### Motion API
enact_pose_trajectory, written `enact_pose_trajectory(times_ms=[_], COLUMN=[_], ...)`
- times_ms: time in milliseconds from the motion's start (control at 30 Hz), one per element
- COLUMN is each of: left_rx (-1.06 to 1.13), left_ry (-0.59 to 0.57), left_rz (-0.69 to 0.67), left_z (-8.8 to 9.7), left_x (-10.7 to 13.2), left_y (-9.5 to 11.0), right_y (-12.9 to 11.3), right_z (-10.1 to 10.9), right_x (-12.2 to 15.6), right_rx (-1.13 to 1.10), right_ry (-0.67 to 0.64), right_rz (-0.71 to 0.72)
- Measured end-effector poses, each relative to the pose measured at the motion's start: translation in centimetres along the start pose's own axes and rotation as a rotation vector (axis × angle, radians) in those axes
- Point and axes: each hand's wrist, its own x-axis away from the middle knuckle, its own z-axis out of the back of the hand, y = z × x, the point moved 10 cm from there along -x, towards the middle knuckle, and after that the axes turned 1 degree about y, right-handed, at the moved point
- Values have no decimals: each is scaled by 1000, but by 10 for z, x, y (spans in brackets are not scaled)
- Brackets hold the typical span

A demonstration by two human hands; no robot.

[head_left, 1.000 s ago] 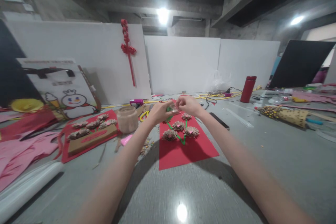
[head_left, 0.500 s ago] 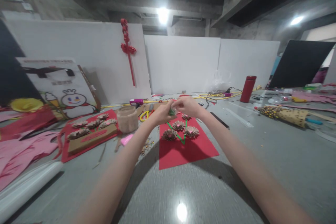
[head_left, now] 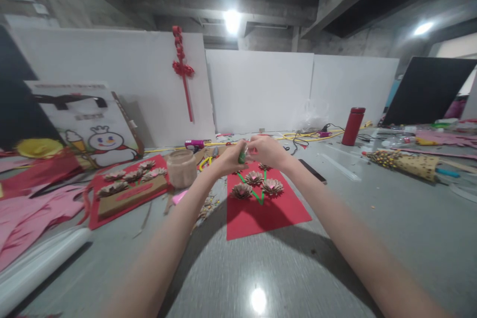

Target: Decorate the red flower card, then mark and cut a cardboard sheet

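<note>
Over the far part of a red sheet (head_left: 264,221), both of my hands meet. My left hand (head_left: 229,159) is closed around a small green item (head_left: 242,154), whose kind I cannot make out. Close against it, my right hand (head_left: 268,151) has its fingers bent and pinched at the item's top; what they grip is hidden. Below the hands, several brown pine-cone-like flowers (head_left: 273,187) with pink centres lie on the sheet. Green strips (head_left: 261,198) join them like stems in a V shape.
To the left stand a jar (head_left: 181,169) and a second red sheet with similar flowers and a cardboard piece (head_left: 132,198). Yellow-handled scissors (head_left: 204,163) lie behind. On the right are a phone (head_left: 312,171), a red flask (head_left: 353,126) and a cone-shaped bouquet (head_left: 406,164).
My hands have shifted slightly, and more of the green item shows between them now. The right hand's fingers have turned a little. The flowers and sheet have stayed put.
</note>
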Motion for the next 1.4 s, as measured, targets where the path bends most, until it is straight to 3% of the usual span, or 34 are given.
enact_pose_trajectory(times_ms=[433,733,1067,1267,1400], left_rx=[-16,-126,-179,-114,-29], left_ry=[-3,-82,-64,-35,-22], left_rz=[-9,61,85,85,78], left_z=[-3,-5,-7,-6,-1], left_x=[-3,-3,-4,-4,-3], left_y=[3,5,3,3,4], right_y=[-1,20,3,12,17], right_z=[-10,-21,-18,-24,-16], right_x=[-2,-7,-7,-8,-7], right_rx=[14,-140,-249,-395,-420], right_ry=[-8,-17,102,124,169], right_rz=[5,26,57,-23,15])
